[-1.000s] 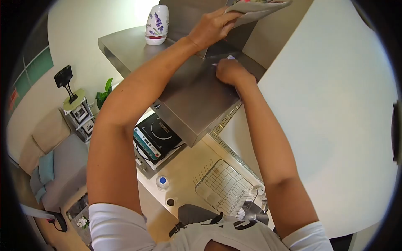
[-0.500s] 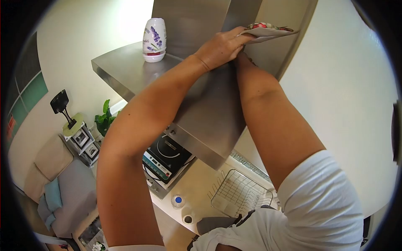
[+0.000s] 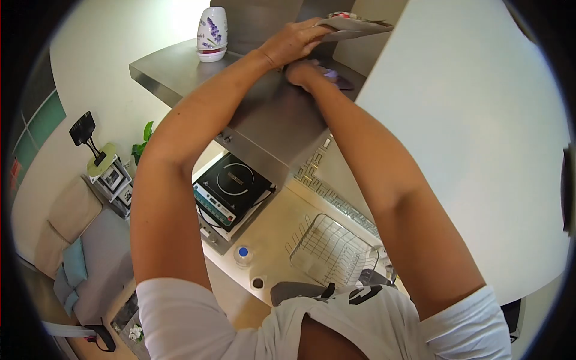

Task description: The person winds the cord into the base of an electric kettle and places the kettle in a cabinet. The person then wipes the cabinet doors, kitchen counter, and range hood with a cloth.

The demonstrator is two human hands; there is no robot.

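Note:
My left hand [image 3: 292, 43] is raised over the stainless steel range hood [image 3: 252, 114]. It grips the edge of a flat, pale grey piece with a red and green pattern on top [image 3: 360, 25]; its exact kind is unclear. Just below, my right hand [image 3: 304, 72] rests at the hood's upper surface with its fingers closed on a purple cloth [image 3: 337, 79], partly hidden and blurred. A white air freshener with lavender print [image 3: 212, 36] stands upright on the hood, left of both hands.
Below the hood are an induction cooktop [image 3: 233, 183], a bottle with a blue cap [image 3: 242, 256] and a wire dish rack [image 3: 336, 249]. A large white panel [image 3: 468, 120] borders the right side. At left stand a shelf [image 3: 114, 180] and a grey sofa [image 3: 105, 258].
My right hand has come out from behind the left hand, toward me, and the purple cloth now shows. The left hand still holds the flat piece. The whole view has shifted.

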